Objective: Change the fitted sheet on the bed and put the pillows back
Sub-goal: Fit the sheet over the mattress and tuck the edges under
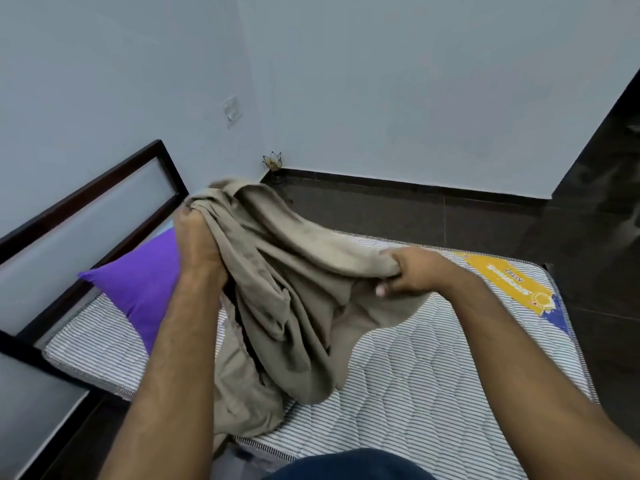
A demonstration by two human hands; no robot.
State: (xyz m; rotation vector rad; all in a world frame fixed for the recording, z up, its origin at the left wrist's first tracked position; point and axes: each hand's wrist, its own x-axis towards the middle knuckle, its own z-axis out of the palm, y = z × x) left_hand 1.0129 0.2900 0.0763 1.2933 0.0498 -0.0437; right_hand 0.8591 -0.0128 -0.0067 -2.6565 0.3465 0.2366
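Note:
A beige fitted sheet hangs bunched above the bare striped mattress, its lower folds trailing over the near edge. My left hand grips a gathered part of the sheet up high, near the headboard end. My right hand pinches another edge of it lower, over the middle of the mattress. A purple pillow lies at the head end, partly hidden behind my left forearm and the sheet.
A dark wooden headboard frames the left side. The mattress carries a yellow and blue label at its far right corner. Dark tiled floor runs beyond the bed to the pale wall, with a small metal ornament in the corner.

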